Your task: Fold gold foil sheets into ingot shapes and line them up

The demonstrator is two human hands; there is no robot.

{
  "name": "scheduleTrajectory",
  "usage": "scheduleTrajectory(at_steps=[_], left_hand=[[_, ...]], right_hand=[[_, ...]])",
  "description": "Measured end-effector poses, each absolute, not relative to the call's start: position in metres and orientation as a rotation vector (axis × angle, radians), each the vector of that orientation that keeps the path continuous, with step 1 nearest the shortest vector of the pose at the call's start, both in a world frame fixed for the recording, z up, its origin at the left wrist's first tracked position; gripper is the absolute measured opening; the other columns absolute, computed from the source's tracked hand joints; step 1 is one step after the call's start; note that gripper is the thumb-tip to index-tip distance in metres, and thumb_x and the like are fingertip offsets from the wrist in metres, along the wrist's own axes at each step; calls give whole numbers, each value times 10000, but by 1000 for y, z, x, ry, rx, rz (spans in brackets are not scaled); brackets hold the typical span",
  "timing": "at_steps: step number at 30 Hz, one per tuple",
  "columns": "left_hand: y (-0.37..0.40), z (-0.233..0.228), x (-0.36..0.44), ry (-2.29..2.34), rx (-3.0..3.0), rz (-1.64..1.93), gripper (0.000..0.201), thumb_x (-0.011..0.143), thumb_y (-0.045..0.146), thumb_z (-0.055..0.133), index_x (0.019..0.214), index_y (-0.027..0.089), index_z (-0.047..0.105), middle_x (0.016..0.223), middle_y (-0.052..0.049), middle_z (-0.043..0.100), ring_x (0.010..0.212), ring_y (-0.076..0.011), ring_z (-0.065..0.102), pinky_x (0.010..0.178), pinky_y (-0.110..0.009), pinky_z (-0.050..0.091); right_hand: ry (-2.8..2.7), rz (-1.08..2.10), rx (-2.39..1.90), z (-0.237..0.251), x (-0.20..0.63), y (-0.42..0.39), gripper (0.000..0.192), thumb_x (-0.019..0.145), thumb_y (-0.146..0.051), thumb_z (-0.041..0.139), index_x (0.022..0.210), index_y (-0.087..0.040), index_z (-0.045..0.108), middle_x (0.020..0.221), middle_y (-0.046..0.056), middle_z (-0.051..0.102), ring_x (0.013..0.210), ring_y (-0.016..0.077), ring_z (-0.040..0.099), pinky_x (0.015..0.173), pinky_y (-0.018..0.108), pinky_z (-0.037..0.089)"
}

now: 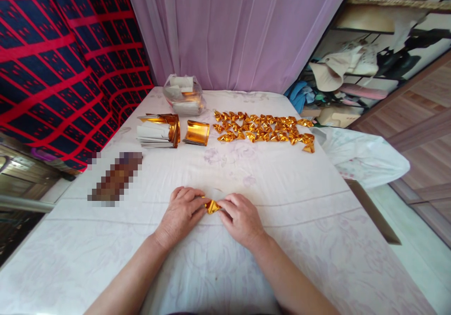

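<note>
both hands, left (183,211) and right (239,217), pinch the foil (212,206) near the table's (317,221) front edge. press each crease flat (fingertips tight); match the folded pieces (264,128).

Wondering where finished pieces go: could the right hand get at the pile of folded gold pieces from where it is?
Probably yes. The right hand pinches gold paper with the left hand; only bare cloth lies before the folded pile.
</note>
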State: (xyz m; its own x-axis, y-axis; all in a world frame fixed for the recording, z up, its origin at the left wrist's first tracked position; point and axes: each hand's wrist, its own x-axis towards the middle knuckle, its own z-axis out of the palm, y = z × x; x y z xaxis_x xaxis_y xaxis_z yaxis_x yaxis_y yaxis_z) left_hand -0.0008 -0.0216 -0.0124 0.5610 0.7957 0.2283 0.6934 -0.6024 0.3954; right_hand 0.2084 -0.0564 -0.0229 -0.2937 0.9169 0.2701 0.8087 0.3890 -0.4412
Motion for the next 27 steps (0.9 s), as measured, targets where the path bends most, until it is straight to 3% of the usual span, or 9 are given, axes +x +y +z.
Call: scheduleTrajectory(at_steps=[17,27], left_hand=[[-22,-17,2,1258,2607,564,185,932,350,569,1053,305,701,1036,-28,678,969,-208,591,969,-449,347],[-19,-12,8,1211,2571,563,243,968,326,474,1012,239,697,976,-38,704,927,-206,582,900,-412,414]], right_hand=[[-2153,309,-1489,-25,211,-55,113,841,-209,653,946,-233,688,897,29,642,856,177,593,782,298,458],[-2177,289,-1491,-23,209,-54,97,894,-219,595,936,-234,681,885,32,631,844,168,587,770,286,441]])
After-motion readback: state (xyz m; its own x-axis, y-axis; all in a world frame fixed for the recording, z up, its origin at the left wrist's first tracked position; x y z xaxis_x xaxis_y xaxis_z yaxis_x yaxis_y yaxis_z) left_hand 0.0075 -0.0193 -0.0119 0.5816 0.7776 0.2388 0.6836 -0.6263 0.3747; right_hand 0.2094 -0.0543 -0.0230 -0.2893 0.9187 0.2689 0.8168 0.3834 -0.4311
